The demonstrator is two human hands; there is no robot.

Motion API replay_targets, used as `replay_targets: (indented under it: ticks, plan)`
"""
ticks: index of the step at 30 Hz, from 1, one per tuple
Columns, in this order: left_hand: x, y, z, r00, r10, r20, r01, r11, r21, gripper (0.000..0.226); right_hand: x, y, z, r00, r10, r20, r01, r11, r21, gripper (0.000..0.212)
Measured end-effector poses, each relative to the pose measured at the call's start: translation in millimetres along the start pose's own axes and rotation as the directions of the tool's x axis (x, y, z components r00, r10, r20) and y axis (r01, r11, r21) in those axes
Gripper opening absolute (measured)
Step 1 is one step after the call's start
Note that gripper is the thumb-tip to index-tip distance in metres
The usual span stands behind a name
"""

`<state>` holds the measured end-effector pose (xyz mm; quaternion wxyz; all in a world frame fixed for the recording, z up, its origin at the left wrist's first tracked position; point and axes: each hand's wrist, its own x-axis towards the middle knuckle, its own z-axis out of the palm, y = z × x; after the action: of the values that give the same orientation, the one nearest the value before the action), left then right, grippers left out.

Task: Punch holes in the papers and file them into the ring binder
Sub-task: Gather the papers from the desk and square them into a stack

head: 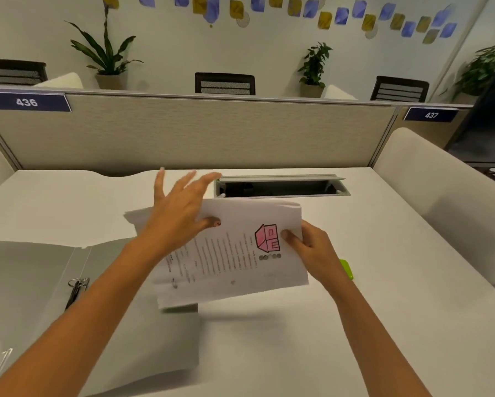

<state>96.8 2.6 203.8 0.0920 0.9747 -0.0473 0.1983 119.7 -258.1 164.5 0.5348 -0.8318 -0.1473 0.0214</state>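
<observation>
A stack of printed papers with a pink house drawing on top is lifted off the white desk at its middle. My right hand grips the stack's right edge, thumb on top. My left hand is at the stack's upper left, fingers spread and raised, only the thumb touching the top sheet. An open grey ring binder lies flat at the left, its metal rings showing. A green object, possibly the hole punch, peeks out behind my right wrist, mostly hidden.
More loose white sheets lie behind my left hand. An open cable tray slot is set into the desk at the back. A beige partition closes the far side. A padded chair back stands at the right.
</observation>
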Motion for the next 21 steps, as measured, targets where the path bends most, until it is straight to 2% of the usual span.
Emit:
replay_targets:
  ticks: [3, 5, 7, 10, 12, 14, 15, 17, 19, 21]
  plan:
    - [11.2, -7.7, -11.7, 0.96, -0.027, 0.278, 0.061, 0.991, -0.116, 0.049, 2.5, -7.4, -9.7, 0.996, -0.083, 0.04, 0.086, 0.993, -0.082, 0.03]
    - [12.2, -7.5, -13.6, 0.923, 0.033, 0.382, 0.068, 0.966, -0.248, 0.024, 4.7, -11.6, -15.5, 0.991, -0.127, 0.047, 0.132, 0.983, -0.125, 0.031]
    - [9.5, -4.1, -12.9, 0.928, 0.058, 0.369, 0.08, 0.935, -0.347, 0.008, 6.7, -14.1, -19.0, 0.986, -0.165, 0.018, 0.166, 0.978, -0.127, 0.03]
    - [1.4, -0.5, -9.7, 0.957, 0.02, 0.291, 0.113, 0.894, -0.433, 0.007, 8.5, -12.9, -19.7, 0.976, -0.19, -0.107, 0.176, 0.976, -0.13, 0.028]
    - [-5.2, -1.5, -6.7, 0.969, -0.034, 0.245, 0.157, 0.852, -0.5, 0.008, 7.3, -6.8, -16.0, 0.973, -0.118, -0.199, 0.098, 0.989, -0.106, 0.044]
    - [-11.1, -3.6, -0.2, 0.97, -0.128, 0.206, 0.224, 0.797, -0.56, 0.012, 5.2, 5.2, -7.8, 0.966, 0.044, -0.254, -0.049, 0.999, -0.015, 0.071]
    - [-14.7, -3.5, 3.3, 0.961, -0.193, 0.2, 0.276, 0.747, -0.605, 0.014, 3.2, 10.7, -2.0, 0.957, 0.136, -0.258, -0.12, 0.99, 0.077, 0.079]
    - [-23.6, -1.2, 10.0, 0.918, -0.318, 0.237, 0.387, 0.59, -0.708, 0.018, -4.3, 20.4, 11.2, 0.934, 0.277, -0.225, -0.209, 0.936, 0.282, 0.083]
    - [-33.0, 2.2, 18.8, 0.875, -0.376, 0.307, 0.458, 0.433, -0.776, 0.018, -16.5, 26.6, 24.6, 0.933, 0.341, -0.12, -0.262, 0.867, 0.425, 0.069]
    - [-41.5, 8.3, 27.2, 0.834, -0.405, 0.374, 0.51, 0.31, -0.802, 0.019, -31.3, 27.4, 39.2, 0.941, 0.338, 0.007, -0.297, 0.817, 0.493, 0.049]
